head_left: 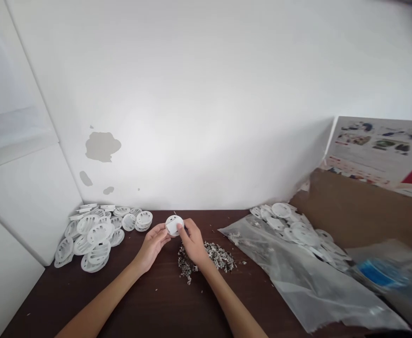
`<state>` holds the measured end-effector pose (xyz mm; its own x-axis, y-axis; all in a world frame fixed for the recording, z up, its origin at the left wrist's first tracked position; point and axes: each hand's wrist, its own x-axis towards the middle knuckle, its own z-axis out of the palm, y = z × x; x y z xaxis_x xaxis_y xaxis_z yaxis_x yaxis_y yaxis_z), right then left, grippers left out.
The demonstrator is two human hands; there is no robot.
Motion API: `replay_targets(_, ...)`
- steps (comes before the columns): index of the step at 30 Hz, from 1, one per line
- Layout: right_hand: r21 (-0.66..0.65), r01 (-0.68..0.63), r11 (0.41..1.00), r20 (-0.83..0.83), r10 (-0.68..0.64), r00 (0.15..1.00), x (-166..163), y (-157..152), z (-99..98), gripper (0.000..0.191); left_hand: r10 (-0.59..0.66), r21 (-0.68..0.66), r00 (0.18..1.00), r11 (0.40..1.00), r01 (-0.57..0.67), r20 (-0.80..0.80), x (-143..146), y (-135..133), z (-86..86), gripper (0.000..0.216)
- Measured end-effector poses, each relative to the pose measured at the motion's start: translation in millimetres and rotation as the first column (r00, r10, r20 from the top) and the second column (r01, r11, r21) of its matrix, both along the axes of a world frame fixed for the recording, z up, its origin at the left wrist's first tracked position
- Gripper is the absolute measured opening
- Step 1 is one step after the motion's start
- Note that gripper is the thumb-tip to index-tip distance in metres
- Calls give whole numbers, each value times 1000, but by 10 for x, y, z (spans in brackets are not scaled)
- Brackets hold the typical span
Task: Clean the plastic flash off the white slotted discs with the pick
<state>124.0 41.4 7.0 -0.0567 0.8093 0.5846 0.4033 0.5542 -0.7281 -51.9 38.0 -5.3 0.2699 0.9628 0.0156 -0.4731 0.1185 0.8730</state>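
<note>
A round white plastic disc (pixel 174 226) with small slots near its upper edge is held up over the table, between both hands. My left hand (pixel 152 245) grips its left edge with thumb and fingers. On the other side, my right hand (pixel 192 239) is closed on the disc, its thumb pressed on the face and its fingers behind. Below my right hand lies a heap of small dark and pale metallic-looking bits (pixel 220 257), partly hidden by that hand. What the bits are exactly is too small to make out.
Many slotted white discs (pixel 99 233) are piled at the left by the wall. More white discs (pixel 302 232) lie at the right on a clear plastic bag (pixel 297 277). A brown cardboard panel (pixel 364 206) and a blue-labelled bottle (pixel 382 273) stand at far right. The tabletop (pixel 156 305) is dark brown.
</note>
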Motion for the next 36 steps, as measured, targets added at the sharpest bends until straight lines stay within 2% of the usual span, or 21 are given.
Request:
replay_targets(4,-85,-67,994,-101,58,993,70,-37,-15,33,-31,-9,999,999,31,19,14,-10,-10,29)
replay_targets(10,-148,-115,982,-168,89,982,77,-56,-25,34,5,-34,999,999,-3,50,40,-20,4,28)
replay_targets(24,-57,-126,990,-194,113,975,27,-2,-96,35,39,33,999,999,-39,-9,39,-24,-7,29)
replay_targets(31,6,-58,998,-144,58,988,31,-23,-80,33,76,31,994,997,-74,-74,100,-38,23,34)
replay_targets(36,-11,-61,998,-138,59,989,46,-48,-52,32,49,21,996,999,-48,-77,53,-17,25,35)
